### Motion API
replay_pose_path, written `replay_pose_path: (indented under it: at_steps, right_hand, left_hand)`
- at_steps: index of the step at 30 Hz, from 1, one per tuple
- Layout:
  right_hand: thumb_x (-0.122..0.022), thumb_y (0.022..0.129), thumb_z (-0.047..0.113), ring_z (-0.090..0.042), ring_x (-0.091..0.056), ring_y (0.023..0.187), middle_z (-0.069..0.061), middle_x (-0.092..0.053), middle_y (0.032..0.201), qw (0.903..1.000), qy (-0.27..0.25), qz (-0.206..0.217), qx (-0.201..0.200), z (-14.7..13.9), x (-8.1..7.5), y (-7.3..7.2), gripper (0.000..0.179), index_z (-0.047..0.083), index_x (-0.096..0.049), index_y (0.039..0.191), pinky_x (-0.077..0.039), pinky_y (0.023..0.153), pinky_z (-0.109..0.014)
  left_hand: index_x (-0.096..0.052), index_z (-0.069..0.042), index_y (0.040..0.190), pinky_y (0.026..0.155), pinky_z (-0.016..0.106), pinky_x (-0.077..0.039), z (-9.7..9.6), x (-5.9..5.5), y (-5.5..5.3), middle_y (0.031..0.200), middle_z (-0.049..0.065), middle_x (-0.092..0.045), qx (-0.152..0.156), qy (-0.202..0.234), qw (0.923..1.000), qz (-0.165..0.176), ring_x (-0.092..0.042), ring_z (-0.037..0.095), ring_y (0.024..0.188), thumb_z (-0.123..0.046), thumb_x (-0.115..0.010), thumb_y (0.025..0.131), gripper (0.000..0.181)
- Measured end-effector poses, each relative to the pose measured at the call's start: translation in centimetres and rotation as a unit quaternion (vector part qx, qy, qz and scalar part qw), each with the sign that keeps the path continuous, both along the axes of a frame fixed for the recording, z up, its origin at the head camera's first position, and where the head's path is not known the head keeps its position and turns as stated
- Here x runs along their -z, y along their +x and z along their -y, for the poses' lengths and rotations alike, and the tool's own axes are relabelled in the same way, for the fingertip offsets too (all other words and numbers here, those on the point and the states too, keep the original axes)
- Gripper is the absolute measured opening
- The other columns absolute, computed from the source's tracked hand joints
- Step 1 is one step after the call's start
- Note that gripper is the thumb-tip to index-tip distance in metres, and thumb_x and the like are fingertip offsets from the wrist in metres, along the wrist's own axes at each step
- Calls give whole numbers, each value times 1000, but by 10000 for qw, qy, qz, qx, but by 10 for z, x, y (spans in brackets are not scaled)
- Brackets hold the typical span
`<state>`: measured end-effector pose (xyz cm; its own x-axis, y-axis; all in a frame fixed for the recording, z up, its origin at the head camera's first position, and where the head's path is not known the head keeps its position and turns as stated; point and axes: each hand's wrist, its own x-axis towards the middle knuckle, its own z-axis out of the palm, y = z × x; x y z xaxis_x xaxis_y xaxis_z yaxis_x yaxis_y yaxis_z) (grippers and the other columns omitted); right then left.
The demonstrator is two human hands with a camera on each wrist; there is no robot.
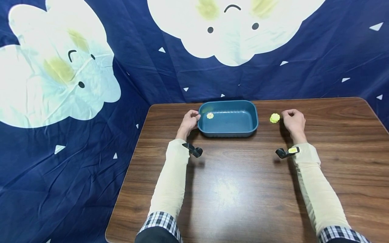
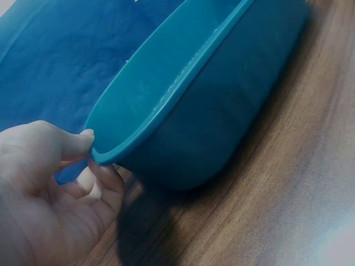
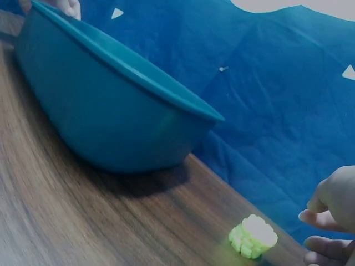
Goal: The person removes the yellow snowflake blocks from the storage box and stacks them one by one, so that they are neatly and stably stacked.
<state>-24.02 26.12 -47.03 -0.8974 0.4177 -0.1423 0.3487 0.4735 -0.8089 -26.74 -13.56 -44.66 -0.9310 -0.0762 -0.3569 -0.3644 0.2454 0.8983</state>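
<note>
My left hand [image 1: 189,120] pinches the left end of a blue-green plastic basin [image 1: 228,134], with thumb on the rim and fingers underneath, as the left wrist view shows. Inside the basin, toward its left end, lies a pale yellow flower-shaped piece [image 1: 210,115]. Right of the basin, a small yellow-green scalloped stack [image 1: 275,118] stands on the table; the right wrist view shows its notched side and bright top. Just beyond it on the right, my right hand [image 1: 294,122] hovers with loosely bent fingers, apart from the stack and with nothing visible in them.
The brown wood-grain table [image 1: 225,168] ends at a back edge just behind the basin. A dark blue cloth [image 1: 258,81] with white clouds and triangles hangs behind and to the left. Black wrist cameras [image 1: 196,151] jut inward from both sleeves.
</note>
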Motion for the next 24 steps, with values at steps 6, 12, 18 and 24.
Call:
replay_pose_path:
  at_steps: [6, 12, 18, 24]
  right_hand:
    - [-49, 93, 32, -24, -53, 110, 0, -61, 102, 9995, -60, -298, 85, 9, -9, 2, 32, 9, -62, 110, -40, 91, -30]
    - [-55, 90, 29, -1, -48, 82, 21, -55, 81, 9972, -152, -724, 117, 23, -15, 0, 20, 16, -64, 101, -35, 75, -17]
    - [-57, 91, 29, 4, -45, 76, 16, -55, 84, 9950, -200, -974, -59, 41, -20, -1, 23, 12, -65, 104, -36, 73, -17]
    - [-59, 91, 28, 3, -47, 78, 7, -60, 91, 9905, -263, -1318, -299, 59, -20, -5, 26, 8, -66, 106, -38, 74, -18]
  left_hand:
    - [-52, -8, 123, 67, 25, -47, 1, 0, 0, 100, 3, -48, 13, -38, 10000, 7, -50, 20, 84, -17, -52, 99, 26]
    - [-52, -9, 122, 68, 25, -47, 1, 1, 0, 101, 3, -49, 15, -48, 10000, -9, -50, 20, 84, -17, -52, 99, 24]
    - [-52, -8, 122, 68, 25, -47, 1, 2, -1, 101, 3, -49, 9, -15, 10000, -18, -51, 20, 84, -16, -52, 99, 24]
    - [-52, -8, 121, 67, 25, -47, 1, 2, -2, 102, 3, -49, 9, 14, 10000, -13, -49, 16, 79, -16, -52, 99, 24]
